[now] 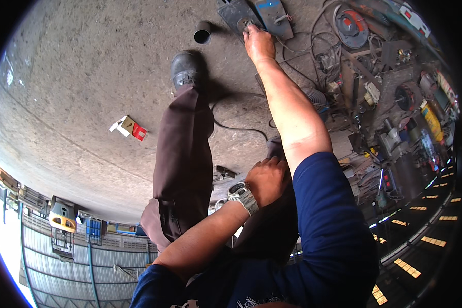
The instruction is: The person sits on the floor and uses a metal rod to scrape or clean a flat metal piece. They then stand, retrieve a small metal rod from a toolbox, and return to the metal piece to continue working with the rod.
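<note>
So my right hand [260,45] is touching the dark metal piece [232,14] right of the pipe [202,32], can't tell if fingers are pinching, left hand [267,180] resting curled, contact's made, nothing's looking finished.

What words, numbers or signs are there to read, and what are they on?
None can be read clearly.
Metal plate: blue marking, blurred.
Small carton on the floor: any print is too small.
Watch: face too small.
Dark blue shirt: pale marks, cut off.
</note>
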{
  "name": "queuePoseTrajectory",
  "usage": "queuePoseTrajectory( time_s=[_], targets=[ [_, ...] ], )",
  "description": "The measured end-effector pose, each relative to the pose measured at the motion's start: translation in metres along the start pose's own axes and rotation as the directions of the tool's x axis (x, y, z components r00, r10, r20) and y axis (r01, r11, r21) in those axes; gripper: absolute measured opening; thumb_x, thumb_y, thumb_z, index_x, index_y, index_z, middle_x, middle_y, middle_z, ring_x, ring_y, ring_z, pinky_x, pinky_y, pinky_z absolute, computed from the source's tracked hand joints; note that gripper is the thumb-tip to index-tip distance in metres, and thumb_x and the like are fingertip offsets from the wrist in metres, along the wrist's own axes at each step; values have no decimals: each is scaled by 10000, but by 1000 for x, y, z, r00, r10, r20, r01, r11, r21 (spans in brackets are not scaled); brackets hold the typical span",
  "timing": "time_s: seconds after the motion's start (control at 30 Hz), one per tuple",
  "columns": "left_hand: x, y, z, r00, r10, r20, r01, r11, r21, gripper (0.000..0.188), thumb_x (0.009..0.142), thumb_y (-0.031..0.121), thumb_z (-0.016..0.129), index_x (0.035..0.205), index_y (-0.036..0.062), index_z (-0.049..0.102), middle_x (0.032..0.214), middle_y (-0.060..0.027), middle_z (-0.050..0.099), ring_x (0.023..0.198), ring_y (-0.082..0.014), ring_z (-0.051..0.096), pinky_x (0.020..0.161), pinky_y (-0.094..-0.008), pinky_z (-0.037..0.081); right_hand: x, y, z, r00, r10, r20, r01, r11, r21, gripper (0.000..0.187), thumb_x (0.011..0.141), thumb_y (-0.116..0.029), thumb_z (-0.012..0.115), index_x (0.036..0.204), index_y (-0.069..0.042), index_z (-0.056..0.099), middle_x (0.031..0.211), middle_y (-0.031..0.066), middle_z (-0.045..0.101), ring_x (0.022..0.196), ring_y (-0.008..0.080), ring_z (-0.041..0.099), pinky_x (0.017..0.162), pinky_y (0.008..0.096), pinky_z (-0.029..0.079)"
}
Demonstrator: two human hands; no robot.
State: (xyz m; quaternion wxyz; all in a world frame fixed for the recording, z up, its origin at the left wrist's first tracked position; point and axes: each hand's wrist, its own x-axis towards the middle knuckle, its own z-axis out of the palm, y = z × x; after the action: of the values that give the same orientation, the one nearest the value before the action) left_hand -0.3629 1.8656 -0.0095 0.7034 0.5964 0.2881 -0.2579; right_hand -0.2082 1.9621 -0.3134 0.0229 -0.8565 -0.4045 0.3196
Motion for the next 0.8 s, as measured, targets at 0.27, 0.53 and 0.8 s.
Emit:
queuePoseTrajectory(
  time_s=[0.27, 0.53, 0.8],
  targets=[
    [5, -1, 5, 999, -3, -49, 0, 998, -56, 373, 865, 172, 665, 1185, -18, 639, 1158, -250, 655, 1061, -412, 661, 972, -470, 533, -1, 0, 2, 995, 79, 64, -83, 995, 53, 306, 953, -283, 713, 1187, -91, 666, 1131, 184, 741, 1068, 385, 705, 926, 469, 569],
    [9, -2, 3, 997, 40, -67, -44, 997, -56, 356, 889, 216, 662, 1160, -15, 651, 1134, -252, 666, 1058, -401, 664, 964, -469, 533, 7, 4, 16, 999, 24, -26, -26, 997, -68, 266, 971, -303, 672, 1117, -81, 673, 1058, 194, 752, 1003, 393, 724, 871, 499, 570],
    [11, 2, -4, 997, 23, -77, -30, 995, -94, 342, 897, 179, 621, 1175, -19, 637, 1147, -252, 666, 1057, -407, 666, 936, -484, 539, 4, -4, 14, 994, 109, 12, -108, 992, -71, 275, 973, -328, 660, 1108, -88, 672, 1021, 179, 760, 982, 397, 729, 840, 503, 573]
  ],
)
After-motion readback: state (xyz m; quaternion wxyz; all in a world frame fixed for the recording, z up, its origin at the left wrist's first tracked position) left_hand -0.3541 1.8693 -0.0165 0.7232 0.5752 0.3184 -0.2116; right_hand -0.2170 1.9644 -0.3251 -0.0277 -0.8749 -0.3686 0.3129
